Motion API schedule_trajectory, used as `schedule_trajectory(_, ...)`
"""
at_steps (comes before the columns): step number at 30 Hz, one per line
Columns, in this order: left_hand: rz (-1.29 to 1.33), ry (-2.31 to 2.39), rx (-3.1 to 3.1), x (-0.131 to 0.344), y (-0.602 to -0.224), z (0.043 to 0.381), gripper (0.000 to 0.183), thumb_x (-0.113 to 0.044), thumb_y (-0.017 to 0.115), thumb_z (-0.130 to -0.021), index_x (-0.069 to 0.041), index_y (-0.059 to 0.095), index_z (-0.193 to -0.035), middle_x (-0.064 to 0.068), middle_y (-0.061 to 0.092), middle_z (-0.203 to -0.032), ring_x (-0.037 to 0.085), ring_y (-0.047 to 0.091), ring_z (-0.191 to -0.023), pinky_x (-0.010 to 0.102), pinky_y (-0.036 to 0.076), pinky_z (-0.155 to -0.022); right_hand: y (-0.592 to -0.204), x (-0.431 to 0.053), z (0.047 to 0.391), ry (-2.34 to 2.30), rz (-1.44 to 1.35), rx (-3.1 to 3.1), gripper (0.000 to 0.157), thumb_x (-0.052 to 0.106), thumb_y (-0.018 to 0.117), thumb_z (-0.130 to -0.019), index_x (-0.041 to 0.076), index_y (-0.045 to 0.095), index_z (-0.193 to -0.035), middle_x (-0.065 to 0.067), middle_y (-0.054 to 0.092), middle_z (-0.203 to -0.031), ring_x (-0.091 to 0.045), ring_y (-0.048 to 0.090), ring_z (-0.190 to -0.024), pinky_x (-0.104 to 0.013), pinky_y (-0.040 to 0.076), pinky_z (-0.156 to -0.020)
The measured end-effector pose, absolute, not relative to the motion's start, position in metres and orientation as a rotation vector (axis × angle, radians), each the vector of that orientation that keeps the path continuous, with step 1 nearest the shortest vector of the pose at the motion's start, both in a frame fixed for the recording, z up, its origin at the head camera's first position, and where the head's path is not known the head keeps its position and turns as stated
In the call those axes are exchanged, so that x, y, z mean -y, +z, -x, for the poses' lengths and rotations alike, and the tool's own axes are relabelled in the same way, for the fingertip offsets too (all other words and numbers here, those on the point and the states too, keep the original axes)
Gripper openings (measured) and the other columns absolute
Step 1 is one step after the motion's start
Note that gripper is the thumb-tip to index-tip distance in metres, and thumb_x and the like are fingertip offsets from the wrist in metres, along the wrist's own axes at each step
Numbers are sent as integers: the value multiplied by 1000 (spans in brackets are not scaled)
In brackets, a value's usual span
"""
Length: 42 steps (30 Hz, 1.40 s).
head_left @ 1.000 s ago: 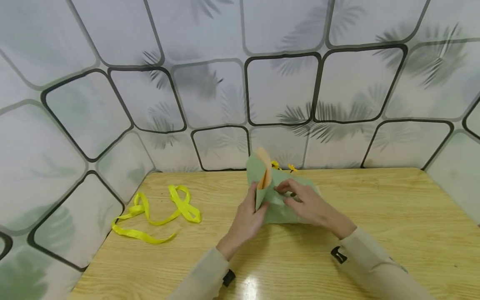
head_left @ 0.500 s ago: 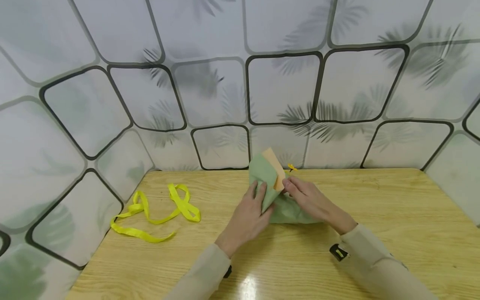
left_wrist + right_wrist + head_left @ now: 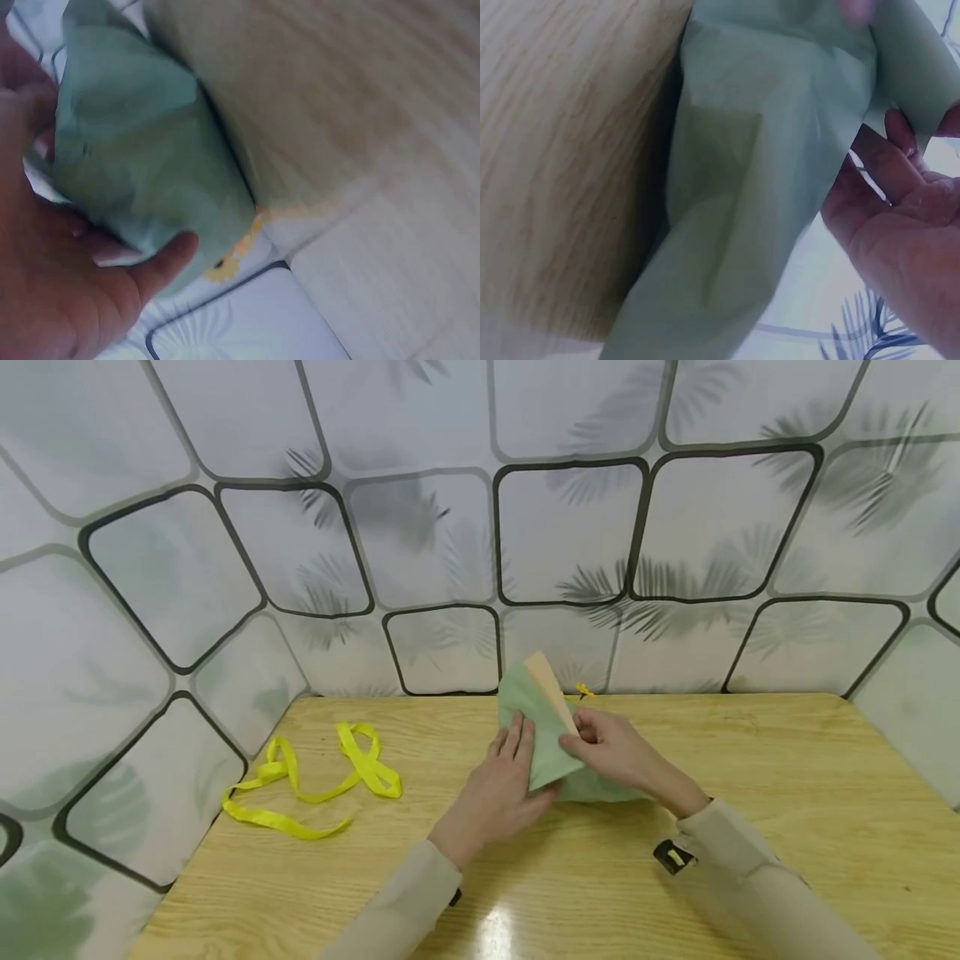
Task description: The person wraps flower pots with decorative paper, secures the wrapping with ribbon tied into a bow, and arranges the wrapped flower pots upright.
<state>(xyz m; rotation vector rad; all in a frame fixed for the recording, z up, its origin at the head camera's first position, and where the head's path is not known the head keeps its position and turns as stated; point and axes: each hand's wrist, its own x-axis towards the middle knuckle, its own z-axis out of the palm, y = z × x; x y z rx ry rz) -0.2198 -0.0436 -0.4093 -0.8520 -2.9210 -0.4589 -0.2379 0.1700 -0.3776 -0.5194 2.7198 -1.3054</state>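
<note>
Green wrapping paper [image 3: 543, 727] with a peach inner side stands folded over near the back of the table. A yellow flower [image 3: 583, 691] peeks out behind it; in the left wrist view a yellow flower [image 3: 223, 268] shows past the paper's edge. My left hand [image 3: 498, 789] holds the left side of the paper, fingers laid along its front and the thumb [image 3: 169, 262] low against it. At the fold's right edge, my right hand [image 3: 618, 752] pinches the paper between thumb and fingers. Whatever the paper encloses is mostly hidden.
A loose yellow ribbon [image 3: 300, 793] lies in loops on the left part of the wooden table [image 3: 787, 827]. Behind the table rises a patterned wall covering [image 3: 570, 535] with dark rounded outlines and leaf prints.
My right hand has taken the upper paper edge and drawn the flap rightward and down over the front. My left fingers have shifted from the left edge onto the paper's front.
</note>
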Motion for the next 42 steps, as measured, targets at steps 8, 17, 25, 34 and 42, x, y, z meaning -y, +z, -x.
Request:
schedule_trajectory(8, 856, -840, 2981, 62, -397, 232, 92, -76, 39, -97, -13, 26, -163, 5, 22, -171, 35, 31, -153, 53, 39, -119, -380, -174, 239, -1392, 519, -2629, 18, 20, 61, -103, 3, 63, -103, -12, 79, -97, -12, 61, -72, -25, 42, -58)
schedule_trajectory(17, 831, -1082, 2894, 66, -408, 246, 81, -57, 54, -102, -9, 26, -160, 11, 8, -172, 33, 20, -157, 50, 35, -122, -390, -180, 241, -1466, 558, -2519, 17, 18, 60, -103, 1, 61, -106, -14, 77, -98, -9, 62, -74, -24, 44, -61)
schedule_trajectory(25, 896, -926, 3009, 68, -413, 254, 109, -75, 49, -94, -11, -3, -165, 5, -10, -173, 19, 0, -161, 43, 19, -130, -393, -186, 243, -1517, 589, -2421, 33, 17, 58, -104, -4, 56, -130, -22, 72, -120, -14, 70, -92, -27, 56, -75)
schedule_trajectory(34, 924, -801, 3021, 64, -409, 255, 111, -72, 57, -93, -8, 1, -164, 8, -5, -173, 22, 3, -161, 44, 24, -128, -393, -185, 239, -1477, 783, -2615, 73, 9, 69, -97, 6, 27, -156, -29, 54, -147, -39, 67, -119, -38, 62, -86)
schedule_trajectory(42, 950, -720, 2989, 62, -406, 254, 109, -68, 60, -93, -4, 6, -164, 15, 3, -173, 29, 11, -160, 46, 30, -126, -381, -165, 231, -877, 1220, -3178, 46, 10, 70, -96, 2, 60, -139, -33, 43, -153, -46, 58, -128, -58, 55, -95)
